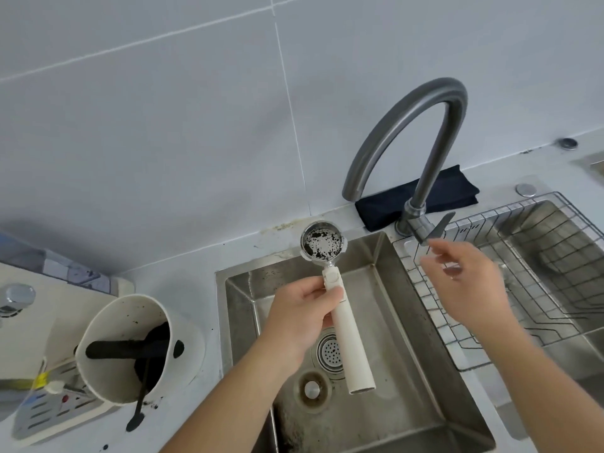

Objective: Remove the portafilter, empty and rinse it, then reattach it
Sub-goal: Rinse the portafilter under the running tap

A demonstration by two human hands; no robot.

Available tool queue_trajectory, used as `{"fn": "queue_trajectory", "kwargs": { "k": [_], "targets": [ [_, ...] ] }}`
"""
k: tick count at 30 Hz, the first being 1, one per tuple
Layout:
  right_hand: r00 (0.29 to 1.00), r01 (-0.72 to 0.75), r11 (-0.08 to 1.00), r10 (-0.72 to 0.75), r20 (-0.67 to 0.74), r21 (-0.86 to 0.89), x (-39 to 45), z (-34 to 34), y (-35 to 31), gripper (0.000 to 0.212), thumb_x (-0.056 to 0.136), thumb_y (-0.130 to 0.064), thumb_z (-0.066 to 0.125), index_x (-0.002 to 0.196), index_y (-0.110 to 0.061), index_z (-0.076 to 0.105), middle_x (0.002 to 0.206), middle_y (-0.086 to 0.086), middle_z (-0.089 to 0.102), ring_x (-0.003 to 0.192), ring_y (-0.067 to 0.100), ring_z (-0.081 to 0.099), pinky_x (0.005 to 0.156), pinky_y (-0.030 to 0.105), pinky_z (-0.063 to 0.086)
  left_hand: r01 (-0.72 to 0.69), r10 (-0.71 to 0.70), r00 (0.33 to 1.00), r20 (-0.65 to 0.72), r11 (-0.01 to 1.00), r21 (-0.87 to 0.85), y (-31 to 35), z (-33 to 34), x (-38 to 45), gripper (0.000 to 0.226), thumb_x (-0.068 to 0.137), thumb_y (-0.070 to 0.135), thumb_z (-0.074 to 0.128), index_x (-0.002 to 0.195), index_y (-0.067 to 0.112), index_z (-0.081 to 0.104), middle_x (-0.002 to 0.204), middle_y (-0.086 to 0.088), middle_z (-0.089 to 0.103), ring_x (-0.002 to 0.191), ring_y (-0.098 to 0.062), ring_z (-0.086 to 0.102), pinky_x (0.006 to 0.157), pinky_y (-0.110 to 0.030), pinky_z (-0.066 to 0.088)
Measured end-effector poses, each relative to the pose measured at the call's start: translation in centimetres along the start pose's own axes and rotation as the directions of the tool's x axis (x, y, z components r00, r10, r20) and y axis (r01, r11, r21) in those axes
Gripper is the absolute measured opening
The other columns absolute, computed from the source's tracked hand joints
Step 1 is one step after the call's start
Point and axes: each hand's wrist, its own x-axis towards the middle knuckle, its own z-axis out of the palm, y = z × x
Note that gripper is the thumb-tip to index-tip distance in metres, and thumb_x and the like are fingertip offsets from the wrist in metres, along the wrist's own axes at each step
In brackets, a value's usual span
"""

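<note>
Left hand grips the portafilter handle over the sink, its grounds-flecked basket beneath the faucet; right hand, fingers loose, reaches near the faucet lever; knock bin stands on the counter.

Head view, steeply down, near sink

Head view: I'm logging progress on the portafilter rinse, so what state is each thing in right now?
Portafilter: held over the sink, basket facing up, dark coffee residue inside.
Left hand: fingers grip the portafilter handle.
Right hand: open, reaching toward the faucet lever, blurred.
Faucet: no water seen running.
Sink: no standing water visible.
Knock box: open, dark grounds inside.
</note>
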Motion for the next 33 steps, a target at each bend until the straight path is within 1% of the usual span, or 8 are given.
{"fn": "queue_trajectory", "kwargs": {
  "k": [4,8,10,13,17,23,27,33],
  "targets": [
    [0.989,0.064,0.988,-0.082,-0.124,-0.139,3.6,-0.1,1.6,0.036,0.091,-0.029,0.063,0.126,-0.018,0.062,0.108,-0.002,0.058,0.093,0.016,0.058,0.078,0.029,0.043,0.022,-0.022,0.999,0.036,1.0,0.016,-0.4,0.2,0.1,0.015,0.087,0.001,0.065,0.086,0.012,0.075,0.073,-0.002,0.071,0.068,-0.011,0.068,0.067,-0.026,0.058],
    [0.989,0.021,0.986,-0.045,-0.143,-0.164,6.4,0.2,2.2,0.043,0.093,-0.032,0.062,0.133,-0.018,0.054,0.119,-0.002,0.057,0.099,0.013,0.055,0.081,0.03,0.041,0.026,-0.027,0.999,0.038,0.999,0.043,-0.5,0.6,0.6,0.015,0.087,0.002,0.065,0.094,0.012,0.075,0.076,-0.002,0.072,0.072,-0.012,0.067,0.071,-0.029,0.059],
    [0.988,0.011,0.987,-0.036,-0.152,-0.157,7.1,0.5,2.2,0.038,0.094,-0.031,0.061,0.129,-0.016,0.057,0.114,-0.001,0.062,0.099,0.017,0.059,0.08,0.03,0.043,0.03,-0.032,0.999,0.041,0.999,0.044,-0.4,0.7,0.8,0.016,0.087,0.002,0.065,0.096,0.012,0.074,0.077,-0.002,0.072,0.072,-0.012,0.067,0.07,-0.028,0.059],
    [0.982,0.015,0.987,-0.045,-0.182,-0.161,7.6,0.7,2.4,0.021,0.095,-0.028,0.059,0.112,-0.016,0.062,0.095,0.004,0.068,0.085,0.022,0.062,0.07,0.029,0.043,0.036,-0.038,0.998,0.048,0.998,0.049,-0.3,1.0,1.1,0.016,0.087,0.003,0.066,0.093,0.014,0.075,0.078,-0.002,0.074,0.073,-0.011,0.068,0.068,-0.026,0.058],
    [0.984,0.009,0.986,-0.039,-0.174,-0.167,7.9,0.5,2.5,0.004,0.095,-0.027,0.059,0.096,-0.023,0.058,0.087,0.002,0.067,0.076,0.018,0.062,0.06,0.028,0.045,0.044,-0.046,0.998,0.043,0.998,0.046,-0.3,1.2,1.4,0.014,0.086,0.004,0.067,0.093,0.013,0.075,0.078,-0.002,0.074,0.074,-0.012,0.069,0.069,-0.027,0.058],
    [0.981,0.054,0.986,-0.082,-0.177,-0.158,7.6,0.5,3.2,0.006,0.095,-0.023,0.06,0.09,-0.022,0.058,0.088,-0.001,0.065,0.083,0.016,0.063,0.066,0.026,0.046,0.043,-0.045,0.998,0.044,0.998,0.053,0.0,1.2,1.5,0.014,0.086,0.004,0.067,0.093,0.014,0.075,0.079,-0.002,0.075,0.075,-0.013,0.07,0.075,-0.032,0.06],
    [0.977,0.074,0.985,-0.103,-0.189,-0.153,7.4,0.5,3.5,0.008,0.094,-0.022,0.062,0.088,-0.023,0.057,0.085,-0.004,0.062,0.082,0.015,0.063,0.06,0.015,0.039,0.037,-0.039,0.998,0.05,0.998,0.044,0.2,1.0,1.5,0.014,0.086,0.004,0.067,0.092,0.014,0.075,0.079,-0.001,0.075,0.074,-0.012,0.07,0.071,-0.028,0.059],
    [0.973,0.101,0.984,-0.129,-0.193,-0.149,7.1,0.4,3.6,0.013,0.094,-0.021,0.063,0.084,-0.023,0.055,0.08,-0.012,0.058,0.08,0.017,0.064,0.068,0.027,0.048,0.055,-0.053,0.997,0.052,0.998,-0.025,0.2,1.2,1.4,0.015,0.086,0.002,0.067,0.097,0.01,0.074,0.077,0.0,0.075,0.07,-0.01,0.07,0.063,-0.024,0.057]
  ]
}}
